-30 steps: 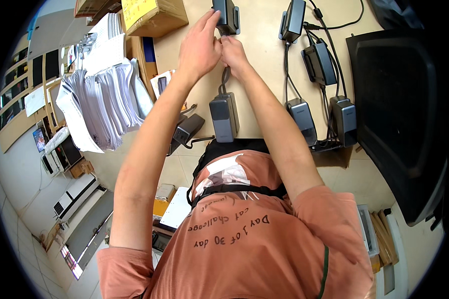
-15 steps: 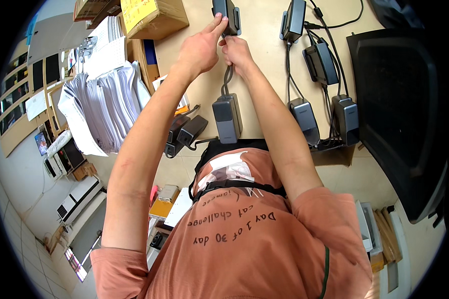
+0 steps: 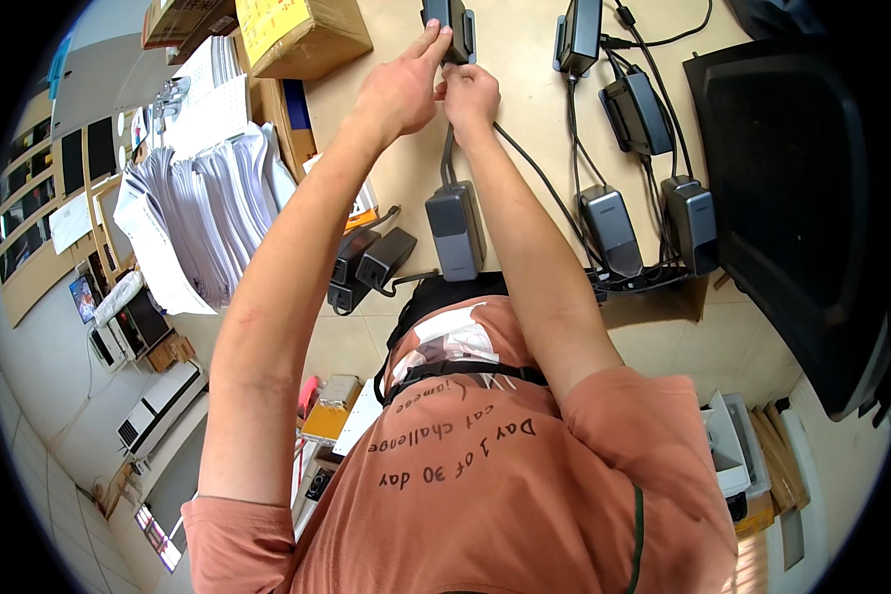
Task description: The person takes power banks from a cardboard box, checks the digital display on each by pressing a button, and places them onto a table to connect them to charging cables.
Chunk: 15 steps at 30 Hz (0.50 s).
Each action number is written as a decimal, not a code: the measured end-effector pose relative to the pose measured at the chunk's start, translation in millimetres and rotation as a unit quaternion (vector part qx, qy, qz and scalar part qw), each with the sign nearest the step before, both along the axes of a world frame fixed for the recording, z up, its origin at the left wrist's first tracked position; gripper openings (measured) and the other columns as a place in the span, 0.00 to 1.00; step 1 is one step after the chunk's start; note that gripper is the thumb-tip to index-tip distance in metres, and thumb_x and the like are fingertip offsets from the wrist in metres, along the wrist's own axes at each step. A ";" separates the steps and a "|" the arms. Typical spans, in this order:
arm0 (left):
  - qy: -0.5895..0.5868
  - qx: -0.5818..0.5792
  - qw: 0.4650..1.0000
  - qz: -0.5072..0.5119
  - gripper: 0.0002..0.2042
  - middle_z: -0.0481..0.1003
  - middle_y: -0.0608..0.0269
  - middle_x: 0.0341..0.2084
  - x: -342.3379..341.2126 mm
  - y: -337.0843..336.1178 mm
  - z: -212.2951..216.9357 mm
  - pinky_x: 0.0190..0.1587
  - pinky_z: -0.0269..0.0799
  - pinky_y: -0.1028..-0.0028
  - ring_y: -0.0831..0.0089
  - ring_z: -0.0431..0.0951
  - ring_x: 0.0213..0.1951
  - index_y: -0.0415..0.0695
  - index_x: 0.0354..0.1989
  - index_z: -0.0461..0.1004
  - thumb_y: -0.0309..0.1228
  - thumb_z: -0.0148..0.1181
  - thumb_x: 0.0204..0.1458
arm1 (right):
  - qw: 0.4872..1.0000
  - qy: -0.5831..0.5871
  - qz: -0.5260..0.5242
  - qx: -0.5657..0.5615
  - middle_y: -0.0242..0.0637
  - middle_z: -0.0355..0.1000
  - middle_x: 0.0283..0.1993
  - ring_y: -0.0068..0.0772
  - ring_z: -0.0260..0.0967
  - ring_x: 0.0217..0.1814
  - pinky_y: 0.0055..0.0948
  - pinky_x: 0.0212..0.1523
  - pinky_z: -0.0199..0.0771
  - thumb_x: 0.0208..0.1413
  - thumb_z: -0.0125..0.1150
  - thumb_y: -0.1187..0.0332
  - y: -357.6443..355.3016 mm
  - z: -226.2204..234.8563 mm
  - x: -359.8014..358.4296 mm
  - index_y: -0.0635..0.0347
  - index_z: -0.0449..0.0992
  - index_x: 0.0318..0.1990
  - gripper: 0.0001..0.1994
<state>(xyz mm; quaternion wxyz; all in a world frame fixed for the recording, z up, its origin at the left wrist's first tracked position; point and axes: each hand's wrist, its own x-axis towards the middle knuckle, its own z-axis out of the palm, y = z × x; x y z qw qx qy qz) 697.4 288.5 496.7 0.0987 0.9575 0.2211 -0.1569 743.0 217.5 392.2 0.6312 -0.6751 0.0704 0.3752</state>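
Observation:
At the far middle of the table, a dark box-shaped device [image 3: 457, 38] stands upright with a flat plate along its side. My left hand [image 3: 398, 97] is on it, index and middle fingers laid along its left face, the other fingers curled and partly hidden. Just below the device, my right hand [image 3: 470, 97] is closed in a pinch on a cable end; the plug itself is hidden by the fingers. A thin black cable [image 3: 537, 170] runs from behind this hand down to the right. Nearer me lies a grey power bank [image 3: 455, 233], its thick looped cable [image 3: 448, 158] reaching up to my hands.
Right of my arm are more dark devices [image 3: 636, 114] and grey power banks [image 3: 612, 233] joined by cables. A large black monitor-like panel [image 3: 792, 198] stands at the right. To the left are black adapters [image 3: 384, 255], stacked papers [image 3: 203, 213] and a cardboard box [image 3: 312, 40].
My right hand has shifted slightly up against the device's lower end. A thin black cable now shows running from it to the lower right. My left hand stays in place.

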 end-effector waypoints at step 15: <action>-0.009 0.003 1.000 -0.014 0.47 0.45 0.63 0.74 -2.3 6.0 -16.3 0.45 0.77 0.58 0.48 0.78 0.49 0.50 0.75 0.43 0.19 0.51 0.39 | 0.973 -0.155 0.128 -0.113 0.42 0.80 0.40 0.39 0.78 0.45 0.35 0.48 0.75 0.59 0.57 0.60 -57.7 -2.5 5.4 0.59 0.79 0.44 0.14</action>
